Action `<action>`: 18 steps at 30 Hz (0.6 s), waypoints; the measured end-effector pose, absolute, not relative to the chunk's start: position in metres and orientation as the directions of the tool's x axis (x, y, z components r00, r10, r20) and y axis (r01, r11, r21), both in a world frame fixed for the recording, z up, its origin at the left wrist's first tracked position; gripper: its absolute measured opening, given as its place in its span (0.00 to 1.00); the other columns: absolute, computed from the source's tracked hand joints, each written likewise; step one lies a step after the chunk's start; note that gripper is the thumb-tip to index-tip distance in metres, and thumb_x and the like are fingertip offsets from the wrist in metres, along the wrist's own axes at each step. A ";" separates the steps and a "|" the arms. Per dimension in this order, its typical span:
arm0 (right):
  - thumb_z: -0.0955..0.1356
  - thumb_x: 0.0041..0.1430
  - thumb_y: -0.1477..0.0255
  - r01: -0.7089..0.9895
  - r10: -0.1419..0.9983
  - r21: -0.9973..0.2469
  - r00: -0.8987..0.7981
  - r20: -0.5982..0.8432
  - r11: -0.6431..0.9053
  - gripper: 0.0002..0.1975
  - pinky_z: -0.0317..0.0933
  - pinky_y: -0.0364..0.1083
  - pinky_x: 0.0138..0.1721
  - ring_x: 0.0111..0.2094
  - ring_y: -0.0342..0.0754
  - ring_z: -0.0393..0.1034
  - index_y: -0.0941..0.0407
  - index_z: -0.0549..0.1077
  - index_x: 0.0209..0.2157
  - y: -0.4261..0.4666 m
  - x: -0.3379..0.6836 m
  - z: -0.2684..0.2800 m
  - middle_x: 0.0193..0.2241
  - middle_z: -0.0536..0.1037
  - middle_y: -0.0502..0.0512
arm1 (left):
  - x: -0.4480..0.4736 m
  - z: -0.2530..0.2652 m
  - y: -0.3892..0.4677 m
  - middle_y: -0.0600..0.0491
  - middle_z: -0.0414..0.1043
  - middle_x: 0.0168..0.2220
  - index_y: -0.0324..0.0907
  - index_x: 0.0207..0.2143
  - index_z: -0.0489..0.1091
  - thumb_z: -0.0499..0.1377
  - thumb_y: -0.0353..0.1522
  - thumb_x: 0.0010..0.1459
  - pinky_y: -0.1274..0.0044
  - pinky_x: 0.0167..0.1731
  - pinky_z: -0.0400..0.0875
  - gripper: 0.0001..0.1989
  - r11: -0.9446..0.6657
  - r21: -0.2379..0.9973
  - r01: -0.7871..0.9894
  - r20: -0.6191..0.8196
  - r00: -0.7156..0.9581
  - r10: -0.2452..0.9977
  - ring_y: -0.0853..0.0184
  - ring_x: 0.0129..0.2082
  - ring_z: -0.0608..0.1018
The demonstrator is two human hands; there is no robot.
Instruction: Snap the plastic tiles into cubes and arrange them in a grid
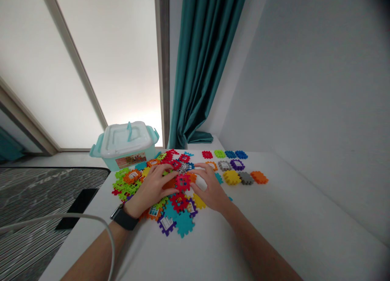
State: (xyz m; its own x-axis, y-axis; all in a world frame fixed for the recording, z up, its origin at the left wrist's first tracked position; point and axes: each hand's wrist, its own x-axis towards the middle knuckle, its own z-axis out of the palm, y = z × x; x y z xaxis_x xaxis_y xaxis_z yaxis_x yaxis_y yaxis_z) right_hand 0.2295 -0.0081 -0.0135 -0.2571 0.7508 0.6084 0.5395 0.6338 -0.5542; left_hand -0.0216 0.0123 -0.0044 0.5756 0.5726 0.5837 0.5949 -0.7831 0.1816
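A heap of bright plastic toothed interlocking tiles lies on the table under my hands. My left hand (156, 182), with a dark watch (124, 217) on the wrist, rests over the heap, fingers spread, its thumb at the left edge of a red tile (183, 183). On the other side of that tile my right hand (210, 186) has its fingers apart and its thumb near the tile's right edge. Whether either thumb presses on it, I cannot tell. Nearer me lie another red tile (178, 202), a turquoise tile (184, 224) and a purple-framed tile (166, 224).
Right of the heap, tiles stand in rows, among them a yellow one (232, 177), a grey one (245, 178) and an orange one (259, 177). A lidded plastic box (129, 141) is behind the heap. A white cable (91, 217) crosses at lower left.
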 end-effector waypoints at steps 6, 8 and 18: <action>0.69 0.60 0.75 0.572 0.723 -0.469 -0.376 0.580 0.674 0.22 0.62 0.62 0.60 0.60 0.59 0.63 0.48 0.71 0.55 -0.010 0.232 -0.012 0.56 0.68 0.61 | -0.023 -0.004 0.013 0.44 0.70 0.53 0.47 0.56 0.71 0.63 0.45 0.63 0.58 0.56 0.69 0.22 -0.781 0.176 0.600 0.578 0.579 0.575 0.52 0.54 0.72; 0.68 0.61 0.75 0.570 0.721 -0.474 -0.352 0.597 0.671 0.20 0.63 0.61 0.60 0.60 0.58 0.64 0.49 0.71 0.54 -0.009 0.232 -0.013 0.56 0.68 0.61 | -0.023 -0.004 0.013 0.44 0.70 0.53 0.48 0.56 0.71 0.63 0.45 0.63 0.58 0.56 0.69 0.22 -0.775 0.187 0.604 0.581 0.568 0.583 0.52 0.54 0.72; 0.66 0.66 0.71 0.528 0.763 -0.586 -0.209 0.611 0.614 0.03 0.66 0.58 0.54 0.50 0.54 0.70 0.51 0.72 0.36 -0.005 0.225 -0.021 0.45 0.72 0.57 | -0.013 -0.003 0.006 0.45 0.71 0.52 0.47 0.54 0.73 0.65 0.43 0.61 0.58 0.54 0.68 0.21 -0.795 0.139 0.590 0.560 0.615 0.555 0.53 0.52 0.73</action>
State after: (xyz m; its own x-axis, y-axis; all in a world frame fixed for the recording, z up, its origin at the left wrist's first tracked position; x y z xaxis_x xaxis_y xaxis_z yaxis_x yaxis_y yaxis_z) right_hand 0.2252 -0.0048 -0.0214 -0.2094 0.7633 0.6111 0.5279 0.6143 -0.5864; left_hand -0.0133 0.0058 -0.0028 0.6150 0.5547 0.5605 0.5905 -0.7950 0.1389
